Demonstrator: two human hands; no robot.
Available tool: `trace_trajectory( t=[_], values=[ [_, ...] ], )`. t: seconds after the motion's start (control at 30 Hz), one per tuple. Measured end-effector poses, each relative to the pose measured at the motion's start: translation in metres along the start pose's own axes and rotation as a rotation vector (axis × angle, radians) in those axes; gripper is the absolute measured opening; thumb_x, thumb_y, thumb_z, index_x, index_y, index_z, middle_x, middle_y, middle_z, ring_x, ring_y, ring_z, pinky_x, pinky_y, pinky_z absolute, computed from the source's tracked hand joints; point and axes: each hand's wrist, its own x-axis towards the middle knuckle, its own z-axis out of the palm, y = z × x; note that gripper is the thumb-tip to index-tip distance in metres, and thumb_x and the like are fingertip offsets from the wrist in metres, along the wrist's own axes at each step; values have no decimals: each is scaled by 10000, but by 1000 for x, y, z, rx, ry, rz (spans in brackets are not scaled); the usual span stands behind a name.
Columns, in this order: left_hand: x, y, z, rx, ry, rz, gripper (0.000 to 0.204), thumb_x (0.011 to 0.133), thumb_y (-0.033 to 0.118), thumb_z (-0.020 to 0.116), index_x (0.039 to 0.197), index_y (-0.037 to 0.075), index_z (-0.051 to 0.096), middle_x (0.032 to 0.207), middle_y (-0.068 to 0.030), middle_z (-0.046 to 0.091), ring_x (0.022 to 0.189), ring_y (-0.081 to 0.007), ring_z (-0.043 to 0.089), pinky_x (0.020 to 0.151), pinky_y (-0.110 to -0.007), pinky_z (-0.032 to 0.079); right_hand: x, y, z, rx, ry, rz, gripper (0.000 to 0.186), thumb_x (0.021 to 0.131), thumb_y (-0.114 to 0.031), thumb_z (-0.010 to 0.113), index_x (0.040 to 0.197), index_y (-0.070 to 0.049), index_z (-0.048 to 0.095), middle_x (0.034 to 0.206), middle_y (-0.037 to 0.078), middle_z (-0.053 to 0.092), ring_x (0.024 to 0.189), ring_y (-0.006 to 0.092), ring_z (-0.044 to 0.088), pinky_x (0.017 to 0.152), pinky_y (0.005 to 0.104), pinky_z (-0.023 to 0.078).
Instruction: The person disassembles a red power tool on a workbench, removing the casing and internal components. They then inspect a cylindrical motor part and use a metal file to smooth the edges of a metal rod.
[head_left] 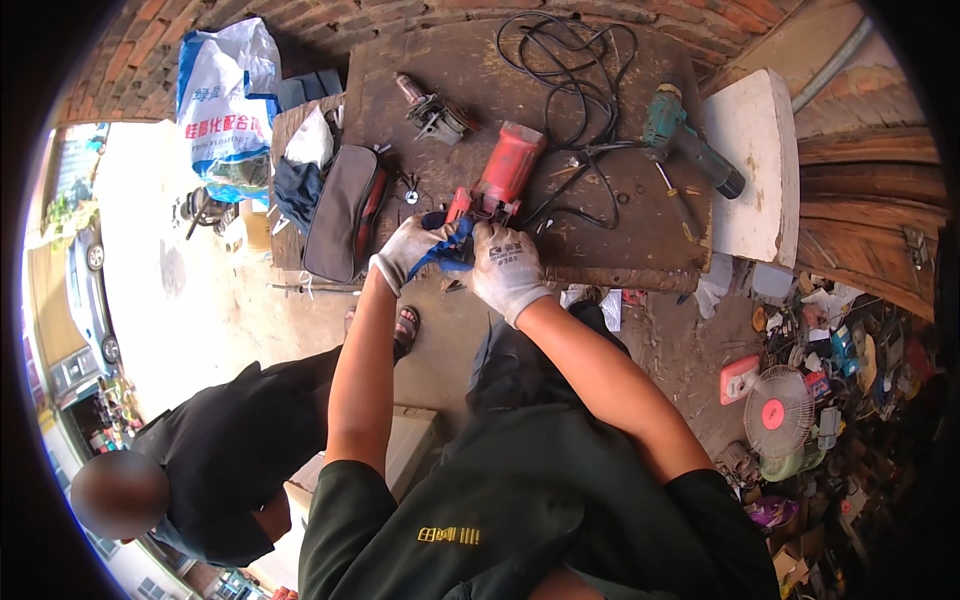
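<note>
A red power tool housing [510, 165], with its near end partly stripped down, lies on the brown wooden table [440, 55]. Both of my hands wear white work gloves with blue palms and meet at that near end. My left hand [420, 248] is closed beside a smaller red piece [459, 205], its fingers curled; what they pinch is hidden. My right hand [508, 264] curls its fingers against the housing's near end, where the glove covers the grip. Farther left lies a metal motor and gear part [437, 118], apart from the housing. A few small screws [410, 184] lie between my left hand and a tool bag.
On the table are a grey tool bag [340, 215], coiled black cable [585, 75], a green cordless drill [680, 140] and a screwdriver [680, 203]. A white-blue sack [230, 110] stands back left. Another person [240, 430] bends at my left. Scrap and a fan [778, 410] crowd the right floor.
</note>
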Motion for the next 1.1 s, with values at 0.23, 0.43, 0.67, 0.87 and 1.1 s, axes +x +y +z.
trace_trajectory(
  t=[0.23, 0.43, 0.67, 0.87, 1.1],
  values=[
    [7, -42, -13, 1241, 2, 722, 339, 773, 242, 726, 1109, 223, 683, 1025, 10, 704, 980, -209, 663, 807, -383, 507, -3, -2, 16, 285, 159, 87, 572, 708, -415, 837, 1083, -58, 594, 976, 159, 685, 905, 358, 669, 836, 444, 514],
    [3, -27, -7, 327, -25, 196, 393, 819, 267, 741, 1195, 197, 651, 1099, 7, 719, 1001, -180, 674, 854, -363, 500, -6, 4, 16, 367, 361, -29, 738, 672, -398, 870, 1229, -48, 533, 1042, 176, 670, 961, 358, 659, 824, 445, 528],
    [3, 8, 2, -347, -33, -184, 503, 850, 406, 790, 1145, 23, 650, 938, -75, 728, 817, -156, 703, 674, -299, 571, 4, 2, 13, 382, 127, 52, 677, 672, -371, 862, 1196, -43, 585, 1087, 161, 680, 977, 354, 665, 860, 444, 529],
    [2, -5, 2, -387, -72, -69, 582, 894, 439, 736, 1267, 22, 575, 969, -61, 697, 859, -151, 692, 715, -284, 575, 6, 10, 20, 425, 151, -9, 573, 696, -303, 842, 1169, -77, 609, 1072, 162, 692, 963, 368, 668, 854, 448, 533],
    [7, -17, -8, -318, -108, -76, 651, 878, 339, 778, 1393, 45, 512, 1095, -39, 683, 895, -120, 662, 739, -278, 561, 5, 3, 21, 563, 140, 44, 491, 720, -270, 814, 1126, -84, 608, 1050, 168, 688, 937, 382, 661, 832, 456, 529]
  ],
)
